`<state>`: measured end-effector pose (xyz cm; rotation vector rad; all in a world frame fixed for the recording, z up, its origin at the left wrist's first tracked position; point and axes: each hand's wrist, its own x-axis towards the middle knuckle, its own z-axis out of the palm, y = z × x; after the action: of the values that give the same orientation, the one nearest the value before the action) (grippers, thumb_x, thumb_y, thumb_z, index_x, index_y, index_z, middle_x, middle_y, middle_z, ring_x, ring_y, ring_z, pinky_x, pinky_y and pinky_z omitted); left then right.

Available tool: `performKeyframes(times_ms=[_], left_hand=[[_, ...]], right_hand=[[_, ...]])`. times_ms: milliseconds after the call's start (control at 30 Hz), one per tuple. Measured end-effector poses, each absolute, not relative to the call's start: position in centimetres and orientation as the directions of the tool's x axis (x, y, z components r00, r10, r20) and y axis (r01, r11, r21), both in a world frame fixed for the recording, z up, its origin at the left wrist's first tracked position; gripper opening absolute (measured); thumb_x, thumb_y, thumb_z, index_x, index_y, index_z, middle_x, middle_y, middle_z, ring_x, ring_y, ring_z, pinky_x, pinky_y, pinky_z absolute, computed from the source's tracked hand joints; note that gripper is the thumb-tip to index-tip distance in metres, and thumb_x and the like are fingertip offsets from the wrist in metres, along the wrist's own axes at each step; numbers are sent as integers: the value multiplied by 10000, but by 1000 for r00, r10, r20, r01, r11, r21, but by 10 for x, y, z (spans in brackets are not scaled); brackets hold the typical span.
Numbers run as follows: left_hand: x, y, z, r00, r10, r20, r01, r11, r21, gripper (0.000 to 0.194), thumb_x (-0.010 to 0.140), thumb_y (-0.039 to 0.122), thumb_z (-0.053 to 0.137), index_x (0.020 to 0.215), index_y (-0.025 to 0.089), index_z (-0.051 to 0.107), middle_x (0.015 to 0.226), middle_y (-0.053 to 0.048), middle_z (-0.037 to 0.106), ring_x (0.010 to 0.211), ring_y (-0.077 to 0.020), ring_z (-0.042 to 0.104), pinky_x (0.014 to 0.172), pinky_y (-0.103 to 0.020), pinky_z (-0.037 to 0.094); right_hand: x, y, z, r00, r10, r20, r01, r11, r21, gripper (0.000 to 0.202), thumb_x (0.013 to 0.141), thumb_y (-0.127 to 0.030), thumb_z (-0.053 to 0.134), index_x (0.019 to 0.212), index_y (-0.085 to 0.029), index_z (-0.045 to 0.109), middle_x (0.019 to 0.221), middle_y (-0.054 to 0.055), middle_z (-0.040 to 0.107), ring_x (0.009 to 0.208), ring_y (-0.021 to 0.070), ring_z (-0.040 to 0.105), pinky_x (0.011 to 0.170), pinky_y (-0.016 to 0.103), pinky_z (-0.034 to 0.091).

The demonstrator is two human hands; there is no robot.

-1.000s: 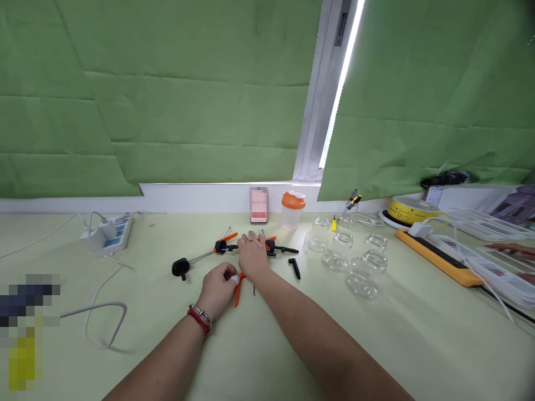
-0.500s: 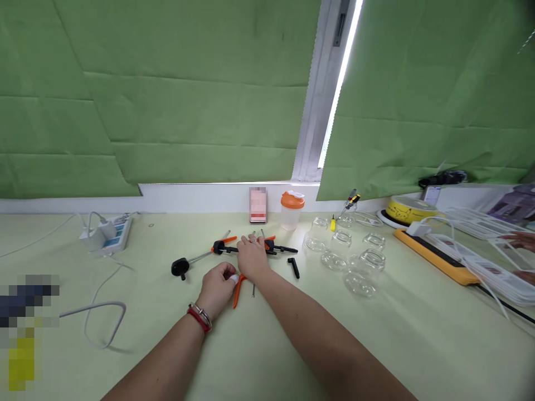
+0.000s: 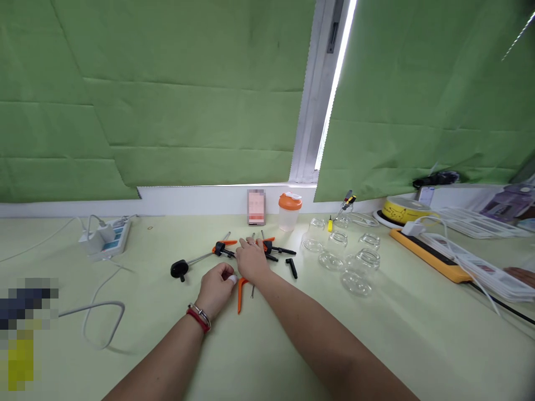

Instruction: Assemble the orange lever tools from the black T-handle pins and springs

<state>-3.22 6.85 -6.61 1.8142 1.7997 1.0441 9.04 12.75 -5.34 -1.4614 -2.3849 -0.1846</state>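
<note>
On the table lie several black-and-orange bar clamps (image 3: pixel 281 250) with thin metal rods, crossing one another. My right hand (image 3: pixel 252 260) rests over the middle of them, fingers bent down around a clamp, so the part beneath is hidden. Lower and to the left, my left hand (image 3: pixel 217 287) is curled with thumb and fingers drawn together; whatever is in them cannot be made out. Beside its thumb an orange clamp handle (image 3: pixel 239 296) points toward me, with a small gap between them. A black end piece (image 3: pixel 179 269) on a rod lies to the left, and a loose black handle (image 3: pixel 291 268) to the right.
Several clear glass jars (image 3: pixel 332 250) stand to the right, near an orange-lidded cup (image 3: pixel 290 211) and a phone (image 3: pixel 256 207) against the wall. An orange-edged power strip (image 3: pixel 430 256) lies farther right, by another person's hand (image 3: pixel 520 275). At left is a white power strip (image 3: pixel 109 240) with cables.
The orange handle has swung to point more straight toward me, and my left thumb has come away from it. My right hand stays over the clamps. The other person's hand has drawn back at the right.
</note>
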Motion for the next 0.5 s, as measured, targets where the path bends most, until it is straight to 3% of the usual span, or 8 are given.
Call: performKeyframes(times_ms=[167, 300, 400, 500], left_hand=[[-50, 75, -60, -181, 911, 371, 765, -107, 635, 120, 704, 267, 538, 792, 214, 601, 776, -5, 664, 709, -196, 605, 743, -316, 433], [-72, 80, -49, -366, 811, 456, 809, 35, 587, 214, 694, 259, 551, 889, 195, 612, 982, -87, 657, 996, -306, 564, 950, -463, 283], [-87, 82, -45, -507, 731, 457, 785, 173, 594, 244, 679, 244, 561, 909, 177, 603, 1039, -141, 629, 1061, -367, 517, 944, -541, 224], [-99, 86, -49, -589, 689, 422, 742, 255, 620, 325, 681, 262, 568, 995, 177, 579, 1190, -169, 570, 1130, -375, 482, 942, -542, 238]], right_hand=[[91, 108, -41, -425, 824, 375, 878, 476, -51, 269, 888, -166, 388, 970, -157, 644, 1207, 123, 565, 1152, 263, 416, 984, 439, 226], [86, 76, -34, -461, 806, 372, 862, 506, -27, 216, 874, -225, 432, 918, -151, 630, 969, 117, 610, 942, 255, 518, 884, 417, 309], [81, 54, -36, -500, 811, 302, 849, 529, -15, 229, 878, -283, 436, 929, -149, 615, 914, 110, 594, 787, 227, 554, 813, 423, 347], [79, 38, -40, -562, 788, 249, 812, 584, -16, 220, 866, -306, 449, 916, -160, 606, 891, 92, 577, 750, 215, 558, 796, 419, 365]])
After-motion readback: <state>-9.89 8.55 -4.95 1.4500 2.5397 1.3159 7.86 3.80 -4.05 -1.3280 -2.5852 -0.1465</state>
